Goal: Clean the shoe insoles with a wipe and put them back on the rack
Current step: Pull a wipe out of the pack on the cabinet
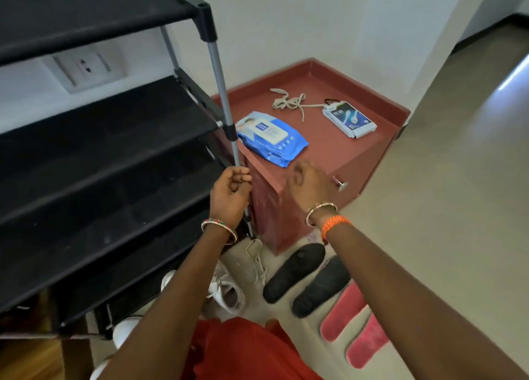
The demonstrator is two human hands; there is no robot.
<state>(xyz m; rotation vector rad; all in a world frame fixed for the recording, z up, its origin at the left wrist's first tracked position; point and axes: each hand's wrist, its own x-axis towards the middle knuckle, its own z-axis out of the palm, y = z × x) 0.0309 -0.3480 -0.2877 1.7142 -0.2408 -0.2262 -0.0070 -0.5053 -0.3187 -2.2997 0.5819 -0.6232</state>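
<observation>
White walls (286, 21), grey floor (458, 179), red cabinet (329, 150).

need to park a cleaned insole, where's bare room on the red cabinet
Bare strip on the cabinet between the wipes pack and the white packet, toward the front edge. The back is crowded by the laces.

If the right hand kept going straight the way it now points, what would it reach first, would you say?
Most likely the blue wipes pack on the red cabinet: the right hand points up and away toward the pack's near edge. Depth is unclear, so it may brush the cabinet's front edge first.
</observation>
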